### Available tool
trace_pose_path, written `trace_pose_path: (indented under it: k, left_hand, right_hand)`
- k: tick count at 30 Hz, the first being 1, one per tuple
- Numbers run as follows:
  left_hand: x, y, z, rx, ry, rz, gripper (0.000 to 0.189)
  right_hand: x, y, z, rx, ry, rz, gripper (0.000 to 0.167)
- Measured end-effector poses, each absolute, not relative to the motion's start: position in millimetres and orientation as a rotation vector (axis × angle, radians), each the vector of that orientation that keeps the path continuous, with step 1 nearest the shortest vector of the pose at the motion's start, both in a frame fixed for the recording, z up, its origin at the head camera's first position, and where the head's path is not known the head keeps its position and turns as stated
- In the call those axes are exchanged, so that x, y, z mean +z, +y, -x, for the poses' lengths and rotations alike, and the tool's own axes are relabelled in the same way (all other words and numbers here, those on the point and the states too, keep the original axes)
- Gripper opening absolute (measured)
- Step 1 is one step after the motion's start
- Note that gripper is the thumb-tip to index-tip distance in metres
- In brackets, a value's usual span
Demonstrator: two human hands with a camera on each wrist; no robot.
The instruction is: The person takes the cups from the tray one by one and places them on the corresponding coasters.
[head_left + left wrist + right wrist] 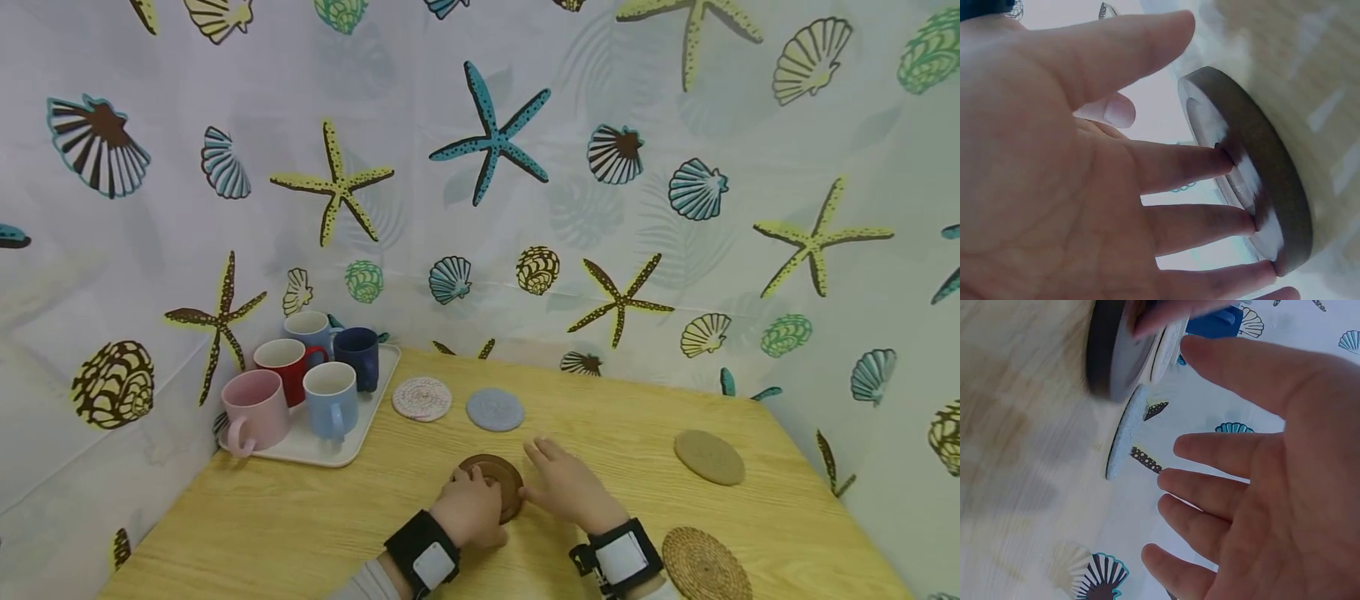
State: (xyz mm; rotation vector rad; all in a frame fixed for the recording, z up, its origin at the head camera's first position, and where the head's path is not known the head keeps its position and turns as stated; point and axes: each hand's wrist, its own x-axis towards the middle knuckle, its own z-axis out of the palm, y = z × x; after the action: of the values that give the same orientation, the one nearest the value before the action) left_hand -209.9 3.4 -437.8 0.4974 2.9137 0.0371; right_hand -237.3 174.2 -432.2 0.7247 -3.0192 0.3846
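The left hand [468,507] reaches in from the near edge, palm down, its fingers spread and fairly straight, with several fingertips resting on the raised face of a brown disc [512,480]. The right hand [566,485] is held just to the disc's right, fingers loosely extended and slightly apart, thumb toward the rim; whether that thumb touches it I cannot tell.

The disc lies on the wooden surface [600,433], nearer the person than the pale blue coaster [495,410]. Being round, it has no long axis and points nowhere; its recessed face is turned up.

In the head view the left hand covers the disc's near-left part. The right wrist view shows the disc blurred and cut by the top edge. Both forearms and the woven mat [707,565] run off the head view's bottom edge.
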Motion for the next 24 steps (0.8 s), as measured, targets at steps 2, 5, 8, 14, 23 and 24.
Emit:
trace_pose_path:
  k: [2,5,8,14,23,24]
  left_hand:
    - [-438,11,215,0.045,2.915,-0.485,0.068]
    - [-439,17,224,0.111,2.891,-0.493,0.07]
    - [-443,15,235,0.227,2.85,-0.556,0.069]
    - [-440,-3,244,0.477,2.755,-0.615,0.062]
    - [-422,-19,254,0.584,2.814,-0.639,0.051]
    - [-421,-20,255,0.597,2.811,-0.615,0.052]
  right_hand:
    - [-433,172,238,0.363,-3.028,-0.752,0.063]
    - [-438,169,239,0.329,-3.047,-0.798,0.061]
    - [-445,165,240,0.306,-3.053,-0.852,0.057]
    - [-453,160,238,0.435,-3.161,-0.866,0.06]
    - [-452,170,244,0.49,-3.196,-0.61,0.067]
    - [-452,174,246,0.478,-3.192,-0.577,0.066]
